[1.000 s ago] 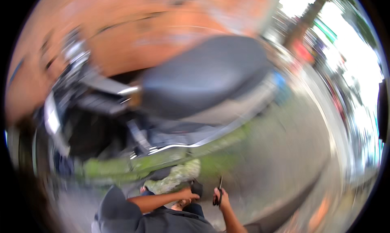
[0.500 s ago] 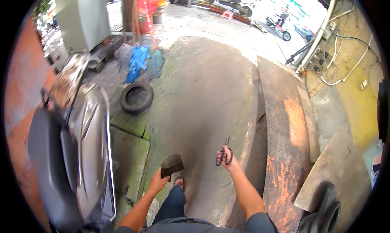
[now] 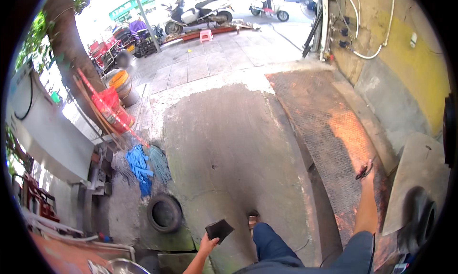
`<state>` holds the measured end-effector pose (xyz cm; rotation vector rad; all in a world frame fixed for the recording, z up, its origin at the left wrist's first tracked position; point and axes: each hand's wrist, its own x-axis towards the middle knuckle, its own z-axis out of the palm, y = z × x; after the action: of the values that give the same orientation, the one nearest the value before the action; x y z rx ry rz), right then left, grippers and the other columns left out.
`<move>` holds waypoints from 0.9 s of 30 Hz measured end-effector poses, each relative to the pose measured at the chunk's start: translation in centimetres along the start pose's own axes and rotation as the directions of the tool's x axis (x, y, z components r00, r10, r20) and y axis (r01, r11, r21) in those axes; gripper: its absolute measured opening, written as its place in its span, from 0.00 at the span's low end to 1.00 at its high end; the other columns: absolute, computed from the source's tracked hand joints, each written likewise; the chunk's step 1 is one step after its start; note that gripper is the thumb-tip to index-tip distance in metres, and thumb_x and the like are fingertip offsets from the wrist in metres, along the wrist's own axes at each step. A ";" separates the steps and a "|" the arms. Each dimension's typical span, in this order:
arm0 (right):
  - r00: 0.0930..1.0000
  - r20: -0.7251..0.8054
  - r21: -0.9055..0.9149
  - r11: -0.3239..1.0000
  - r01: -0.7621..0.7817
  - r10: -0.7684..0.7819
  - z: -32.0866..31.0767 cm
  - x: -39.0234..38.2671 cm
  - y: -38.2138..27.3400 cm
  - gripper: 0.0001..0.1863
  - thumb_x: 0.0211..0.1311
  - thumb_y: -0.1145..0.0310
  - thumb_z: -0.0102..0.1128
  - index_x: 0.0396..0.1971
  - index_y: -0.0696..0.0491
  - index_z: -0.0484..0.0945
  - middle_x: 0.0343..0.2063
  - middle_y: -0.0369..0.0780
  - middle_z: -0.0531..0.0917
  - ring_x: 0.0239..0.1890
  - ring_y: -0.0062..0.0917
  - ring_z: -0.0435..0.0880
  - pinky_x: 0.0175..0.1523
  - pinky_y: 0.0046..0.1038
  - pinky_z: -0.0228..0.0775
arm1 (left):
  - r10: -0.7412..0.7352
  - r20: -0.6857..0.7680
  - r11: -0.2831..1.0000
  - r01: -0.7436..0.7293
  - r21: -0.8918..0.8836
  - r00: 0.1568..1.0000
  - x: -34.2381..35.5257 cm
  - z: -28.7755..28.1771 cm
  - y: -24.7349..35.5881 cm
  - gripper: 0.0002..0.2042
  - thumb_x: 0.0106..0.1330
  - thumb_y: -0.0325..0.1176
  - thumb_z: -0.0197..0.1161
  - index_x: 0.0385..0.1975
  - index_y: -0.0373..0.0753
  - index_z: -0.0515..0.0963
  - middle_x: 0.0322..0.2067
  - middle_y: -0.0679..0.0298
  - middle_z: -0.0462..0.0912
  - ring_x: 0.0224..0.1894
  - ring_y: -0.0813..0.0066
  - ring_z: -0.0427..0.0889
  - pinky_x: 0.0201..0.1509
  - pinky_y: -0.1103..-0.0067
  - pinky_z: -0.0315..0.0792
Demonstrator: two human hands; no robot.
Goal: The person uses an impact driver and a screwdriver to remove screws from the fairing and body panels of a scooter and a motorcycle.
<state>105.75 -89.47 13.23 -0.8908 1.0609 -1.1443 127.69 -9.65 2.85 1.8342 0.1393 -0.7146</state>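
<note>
My left hand (image 3: pixel 208 246) is low in the view and holds a flat black wallet-like object (image 3: pixel 219 230) above the concrete ground. My right hand (image 3: pixel 368 171) is stretched out to the right over the rusty metal ramp (image 3: pixel 329 131) and grips a small dark tool or key bunch (image 3: pixel 364 170); what it is exactly is too small to tell. My leg in blue trousers (image 3: pixel 272 245) and a foot (image 3: pixel 253 220) stand on the concrete between the two hands.
An old tyre (image 3: pixel 164 213) lies on the ground left of my left hand. Blue cloths (image 3: pixel 143 163) and red crates (image 3: pixel 112 107) sit further left. A yellow wall (image 3: pixel 405 49) rises on the right. Parked scooters (image 3: pixel 200 11) stand far ahead.
The view has swung away from the motorbike toward the open street. My right hand moved out to the right over the ramp; my left hand still holds the black object.
</note>
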 end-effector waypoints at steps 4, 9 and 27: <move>0.878 -0.329 0.186 0.936 -0.300 0.347 6.4 1.1 5.6 0.26 0.65 0.33 0.50 0.35 0.44 0.71 0.13 0.33 0.65 0.11 0.22 0.66 0.14 0.25 0.63 | -0.390 -0.212 0.916 0.354 -0.190 0.896 2.5 -6.2 3.6 0.20 0.55 0.27 0.71 0.47 0.39 0.72 0.26 0.63 0.80 0.21 0.76 0.77 0.24 0.73 0.73; 0.718 -0.078 -0.181 0.699 -0.692 0.691 25.3 0.3 8.9 0.25 0.62 0.37 0.58 0.44 0.42 0.69 0.15 0.37 0.69 0.14 0.27 0.70 0.18 0.31 0.66 | -0.662 -0.172 0.725 0.564 -0.396 0.730 -1.1 -11.1 12.1 0.29 0.61 0.32 0.69 0.60 0.41 0.65 0.23 0.63 0.74 0.21 0.72 0.74 0.17 0.72 0.68; 0.319 0.569 -0.578 0.092 0.811 0.758 77.6 7.4 -4.4 0.32 0.55 0.37 0.65 0.41 0.54 0.81 0.35 0.44 0.85 0.38 0.36 0.83 0.43 0.38 0.72 | 0.139 -0.102 0.981 -0.123 0.150 0.985 61.3 -4.6 73.9 0.25 0.50 0.37 0.67 0.50 0.35 0.76 0.38 0.52 0.85 0.39 0.59 0.85 0.43 0.68 0.77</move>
<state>179.82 -95.83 37.10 -2.4147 0.4593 0.7857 210.59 -48.84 31.70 2.0010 0.0398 -0.5411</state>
